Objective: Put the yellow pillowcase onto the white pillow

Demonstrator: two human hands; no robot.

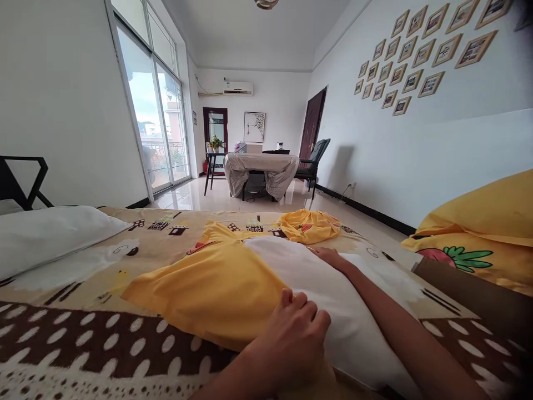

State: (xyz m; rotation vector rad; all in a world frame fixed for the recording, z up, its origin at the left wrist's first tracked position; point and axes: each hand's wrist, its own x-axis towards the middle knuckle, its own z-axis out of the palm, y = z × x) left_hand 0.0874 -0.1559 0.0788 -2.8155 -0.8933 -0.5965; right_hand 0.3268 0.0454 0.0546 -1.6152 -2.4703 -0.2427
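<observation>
A white pillow (341, 311) lies on the bed, its left part inside a yellow pillowcase (212, 289). My left hand (297, 328) is closed at the near side, its curled fingers gripping the pillowcase's open edge. At the far side, my right hand (331, 258) holds the bare white part of the pillow by its edge; its fingertips are partly hidden. Just beyond that hand lies a crumpled yellow cloth (310, 226) with a printed fruit pattern.
Another white pillow (54, 236) rests at the left on the patterned bed sheet (95, 339). Yellow pillows with a fruit print (478, 222) are stacked at the right, by a brown cardboard edge (466, 286). A covered table (262, 161) and a black chair (316, 158) stand farther back.
</observation>
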